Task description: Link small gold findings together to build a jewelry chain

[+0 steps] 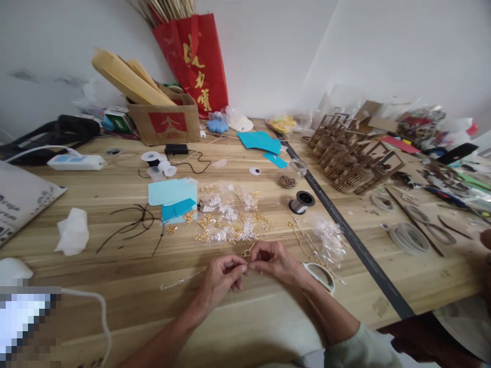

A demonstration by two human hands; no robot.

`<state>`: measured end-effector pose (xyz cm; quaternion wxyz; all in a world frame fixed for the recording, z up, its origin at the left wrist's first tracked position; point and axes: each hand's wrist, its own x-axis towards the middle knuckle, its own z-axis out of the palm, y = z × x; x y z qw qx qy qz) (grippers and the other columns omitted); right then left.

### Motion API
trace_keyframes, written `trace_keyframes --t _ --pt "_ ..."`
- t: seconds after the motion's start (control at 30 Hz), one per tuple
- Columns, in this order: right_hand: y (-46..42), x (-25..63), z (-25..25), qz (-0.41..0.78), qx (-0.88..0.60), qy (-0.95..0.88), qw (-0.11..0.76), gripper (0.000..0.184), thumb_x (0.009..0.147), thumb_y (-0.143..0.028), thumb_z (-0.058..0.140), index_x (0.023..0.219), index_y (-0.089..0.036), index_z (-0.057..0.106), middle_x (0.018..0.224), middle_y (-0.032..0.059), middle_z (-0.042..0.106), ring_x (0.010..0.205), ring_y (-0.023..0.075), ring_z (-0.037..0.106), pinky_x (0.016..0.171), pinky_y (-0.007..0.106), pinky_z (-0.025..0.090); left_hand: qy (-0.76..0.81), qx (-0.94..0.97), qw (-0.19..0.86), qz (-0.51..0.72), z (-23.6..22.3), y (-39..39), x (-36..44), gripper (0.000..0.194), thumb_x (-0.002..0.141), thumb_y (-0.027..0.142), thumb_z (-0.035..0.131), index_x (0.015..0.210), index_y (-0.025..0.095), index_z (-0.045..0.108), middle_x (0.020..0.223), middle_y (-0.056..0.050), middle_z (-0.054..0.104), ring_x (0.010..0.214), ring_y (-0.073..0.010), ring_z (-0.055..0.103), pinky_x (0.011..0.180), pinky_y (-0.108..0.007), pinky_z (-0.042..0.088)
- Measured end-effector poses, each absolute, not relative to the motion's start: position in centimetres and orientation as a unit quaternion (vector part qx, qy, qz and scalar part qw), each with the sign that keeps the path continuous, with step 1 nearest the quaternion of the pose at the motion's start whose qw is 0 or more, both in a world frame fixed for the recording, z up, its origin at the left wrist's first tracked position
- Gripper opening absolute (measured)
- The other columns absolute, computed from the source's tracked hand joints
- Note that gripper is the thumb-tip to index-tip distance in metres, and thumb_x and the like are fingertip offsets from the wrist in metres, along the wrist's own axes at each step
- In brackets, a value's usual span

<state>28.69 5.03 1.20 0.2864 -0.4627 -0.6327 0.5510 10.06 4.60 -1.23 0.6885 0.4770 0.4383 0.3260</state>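
"What's by the cardboard box [167, 125]?"

"A red bag [205, 64] with gold characters, behind it to the right; just in front, a small black device [176, 149] with a cord."

"And left of the box?"

"A white power strip [76, 162], toward the front."

"Right of it?"

"Brown lattice-sided models [351, 156], well apart."

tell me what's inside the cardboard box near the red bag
Tan paper sticks up out of the cardboard box; its front hides whatever lies lower down.
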Motion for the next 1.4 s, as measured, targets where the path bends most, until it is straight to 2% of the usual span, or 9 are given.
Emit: trace_keyframes --t 0.37,0.67,0.97,1.27,1.4 --pt "5.0 29.1 1.1 0.542 -0.446 -0.670 0.243 0.027 0.080 -0.041 0.067 0.077 -0.014 0.060 0.063 -0.0021 0.054 0.056 0.0091 0.047 0.051 0.020 0.035 0.418 0.477 0.711 0.304 -0.8 4.3 10.2 0.032 0.068 0.044 0.067 0.072 0.012 0.063 0.061 -0.002 0.063 0.040 -0.0074 0.052 0.042 -0.020 0.041" --pt "5.0 29.4 0.6 0.516 -0.422 -0.720 0.193 0.018 0.081 -0.032 0.066 0.080 -0.015 0.062 0.066 -0.0019 0.059 0.058 0.0095 0.053 0.053 0.018 0.040 0.400 0.540 0.691 0.266 -1.1 3.9 10.0 0.027 0.073 0.040 0.062 0.068 0.014 0.056 0.056 0.002 0.056 0.042 -0.0076 0.051 0.044 -0.020 0.042" --pt "5.0 29.6 1.5 0.508 -0.418 -0.734 0.167 0.010 0.083 -0.025 0.063 0.086 -0.016 0.066 0.070 -0.0001 0.064 0.062 0.0112 0.058 0.057 0.019 0.044 0.420 0.563 0.668 0.246 -0.9 3.8 9.9 0.021 0.076 0.035 0.058 0.072 0.015 0.056 0.055 0.003 0.055 0.044 -0.0084 0.050 0.045 -0.020 0.040" --pt "5.2 29.5 2.2 0.414 -0.411 -0.801 0.131 0.013 0.089 -0.024 0.056 0.088 -0.018 0.067 0.080 0.0015 0.066 0.070 0.0129 0.058 0.064 0.021 0.042 0.430 0.572 0.654 0.245 -1.0 3.8 9.9 0.021 0.076 0.037 0.056 0.073 0.016 0.057 0.056 0.003 0.055 0.045 -0.0094 0.051 0.047 -0.021 0.040" --pt "5.2 29.3 2.3 0.380 -0.437 -0.800 0.158 0.015 0.091 -0.021 0.052 0.084 -0.017 0.064 0.079 0.0017 0.062 0.069 0.0130 0.056 0.062 0.022 0.040 0.443 0.602 0.614 0.255 -1.4 4.0 9.8 0.017 0.077 0.031 0.055 0.071 0.016 0.058 0.053 0.003 0.052 0.045 -0.0094 0.049 0.048 -0.021 0.039"
